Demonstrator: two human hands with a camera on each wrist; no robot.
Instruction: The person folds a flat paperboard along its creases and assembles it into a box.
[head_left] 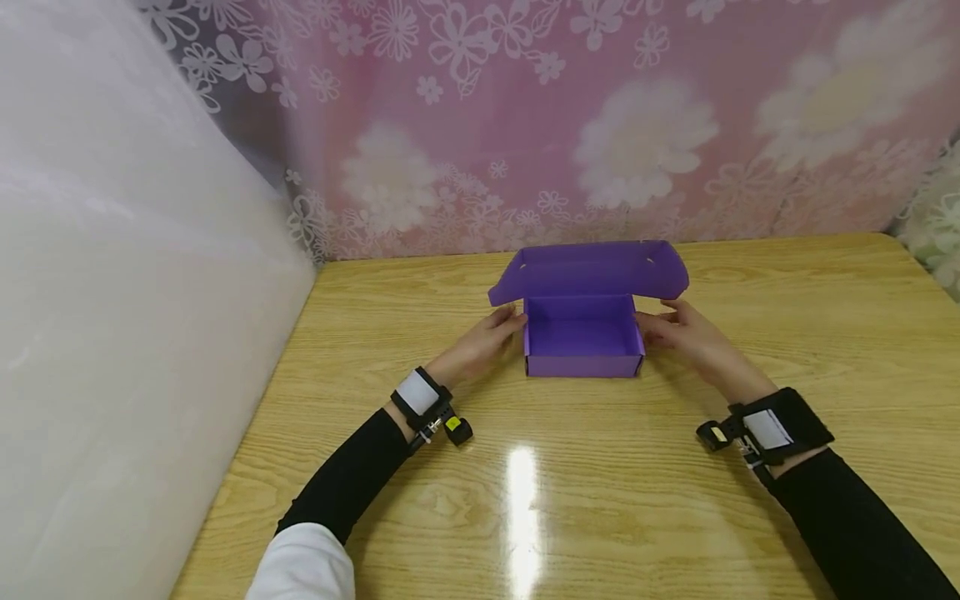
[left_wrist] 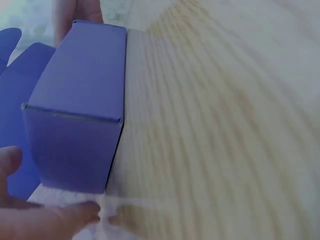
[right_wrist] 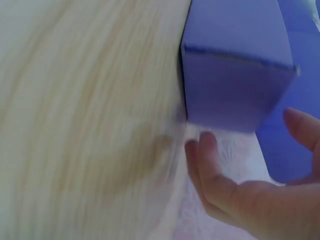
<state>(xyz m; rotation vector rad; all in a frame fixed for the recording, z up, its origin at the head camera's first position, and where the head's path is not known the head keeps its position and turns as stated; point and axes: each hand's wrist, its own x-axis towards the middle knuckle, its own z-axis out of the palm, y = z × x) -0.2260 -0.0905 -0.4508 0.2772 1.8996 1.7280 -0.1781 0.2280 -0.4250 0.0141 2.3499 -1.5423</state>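
Note:
A purple cardboard box stands on the wooden table with its hinged lid raised at the back and its inside bare. My left hand is at the box's left side, thumb by the upper edge. In the left wrist view its thumb and fingers are spread apart near the end wall. On the opposite side my right hand reaches toward the box, partly under the lid's right flap. The right wrist view shows its fingers loosely bent beside the right end wall, thumb apart near the lid.
The wooden table reaches back to a pink flowered curtain. White sheeting hangs along the left edge. Each wrist wears a black strap with a small camera, the left camera and right camera both over the table.

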